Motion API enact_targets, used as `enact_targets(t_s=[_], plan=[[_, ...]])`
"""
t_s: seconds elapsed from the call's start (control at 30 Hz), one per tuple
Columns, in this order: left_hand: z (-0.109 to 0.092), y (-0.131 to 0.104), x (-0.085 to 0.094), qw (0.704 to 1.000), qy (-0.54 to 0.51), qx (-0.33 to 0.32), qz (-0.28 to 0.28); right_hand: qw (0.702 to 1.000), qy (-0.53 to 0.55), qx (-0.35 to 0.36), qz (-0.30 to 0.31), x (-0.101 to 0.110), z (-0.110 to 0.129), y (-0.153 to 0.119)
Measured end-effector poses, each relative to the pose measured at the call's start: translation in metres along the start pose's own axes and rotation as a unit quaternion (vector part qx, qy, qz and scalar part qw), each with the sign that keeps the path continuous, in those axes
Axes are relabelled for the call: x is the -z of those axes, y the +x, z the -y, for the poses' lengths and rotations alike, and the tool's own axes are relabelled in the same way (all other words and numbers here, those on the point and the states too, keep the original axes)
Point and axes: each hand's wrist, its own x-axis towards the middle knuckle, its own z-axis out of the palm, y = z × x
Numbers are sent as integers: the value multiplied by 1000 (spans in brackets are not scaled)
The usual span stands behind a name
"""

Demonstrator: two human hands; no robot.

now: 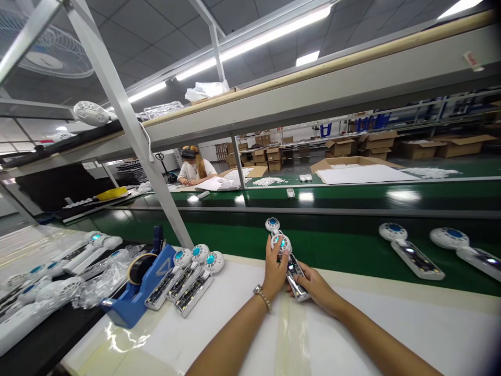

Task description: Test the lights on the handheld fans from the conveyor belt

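Both my hands are on a white handheld fan point(298, 293), whose handle lies uncovered with the circuit board and a small light showing. My left hand point(275, 269) is closed around its round head, with fingers over the blue centre. Lower down, my right hand point(315, 287) grips the handle, thumb resting on the board side. Just beyond the head, a second fan point(272, 224) lies at the edge of the green belt. Left of my hands, three similar open-handled fans point(191, 295) lie side by side on the white worktop point(242, 292).
A blue tape dispenser point(133, 305) stands left of the three fans. Farther left are more fans point(74, 258) and clear plastic bags point(102, 282). Two open fans point(418, 258) point(479, 261) sit on the green belt point(344, 250) at right. A metal post point(133, 125) rises ahead; a co-worker point(195, 169) sits across.
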Motion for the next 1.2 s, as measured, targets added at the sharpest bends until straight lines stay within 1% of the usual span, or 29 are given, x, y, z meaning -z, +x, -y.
enact_targets(t_s=[0.23, 0.43, 0.63, 0.7, 0.77, 0.8, 0.83, 0.87, 0.9, 0.93, 0.97, 1.0, 1.03, 1.07, 1.1, 1.13, 1.17, 1.2], plan=[[-1, 1, 0, 1000, -21, -10, -8, 1000, -11, -12, -11, -3, 5, -3], [-2, 2, 0, 1000, -7, -4, -6, 1000, -13, -3, -6, -4, 7, -4], [0, 2, 1, 1000, -12, 0, -4, 1000, -23, 2, -7, -2, 1, 0], [-3, 5, 1, 999, -18, 0, -27, 999, -47, 12, -13, -3, -1, -1], [-8, 11, 1, 997, -15, 17, -77, 994, -101, 42, -9, -6, -2, -4], [-10, 14, 2, 995, -7, 33, -97, 989, -133, 64, 3, -9, -1, -7], [-12, 16, 5, 993, 8, 47, -104, 982, -164, 87, 23, -11, 0, -9], [-14, 18, 10, 993, 29, 54, -96, 973, -196, 111, 45, -13, 1, -11], [-14, 18, 17, 994, 57, 52, -73, 963, -227, 133, 59, -14, 2, -13], [-13, 16, 27, 994, 89, 43, -37, 953, -258, 151, 58, -12, 3, -12], [-11, 14, 40, 991, 128, 28, 2, 941, -290, 168, 35, -7, 4, -11], [-8, 10, 55, 984, 169, 17, 43, 927, -324, 187, -7, 1, 5, -8], [-5, 6, 73, 973, 215, 12, 79, 907, -360, 208, -70, 12, 7, -4], [-2, 2, 93, 957, 270, 10, 103, 881, -391, 227, -139, 26, 10, 1], [-1, -1, 114, 940, 317, 1, 123, 849, -419, 247, -208, 43, 14, 5], [-2, -3, 134, 926, 347, -6, 145, 808, -451, 261, -277, 61, 19, 9], [-4, -2, 153, 918, 357, -1, 172, 791, -453, 262, -319, 79, 25, 12], [-7, 0, 169, 919, 350, 15, 182, 780, -449, 260, -350, 97, 31, 13]])
